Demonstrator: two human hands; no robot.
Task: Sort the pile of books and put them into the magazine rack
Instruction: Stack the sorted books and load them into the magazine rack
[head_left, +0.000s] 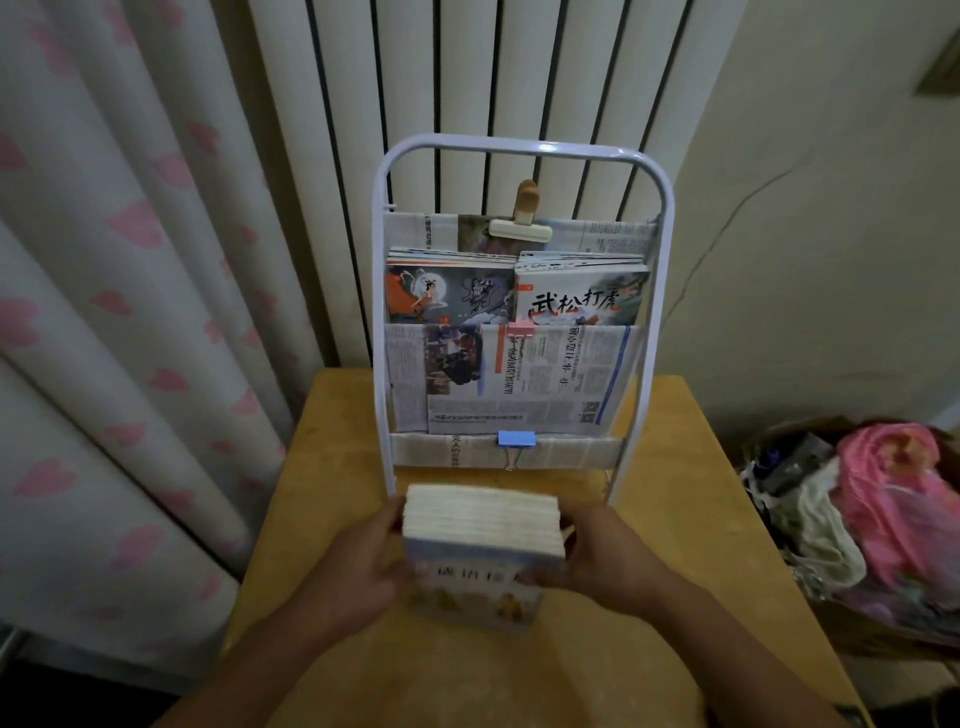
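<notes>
1. holding a stack of books (480, 540) upright between both hands, a person stands it on the wooden desk (670, 467), just in front of the magazine rack (387, 171).
2. the left hand (358, 564) has its grip curled around the stack's left side; the right hand (592, 553) has its grip curled around the right side, thumb on the front cover.
3. the white metal rack has newspaper pockets; its upper pocket holds picture books (514, 291), standing side by side.
4. a blue binder clip (516, 439) pinches the lowest newspaper strip; a pink clip (521, 328) sits higher.
5. a pink-patterned curtain (119, 270) hangs left.
</notes>
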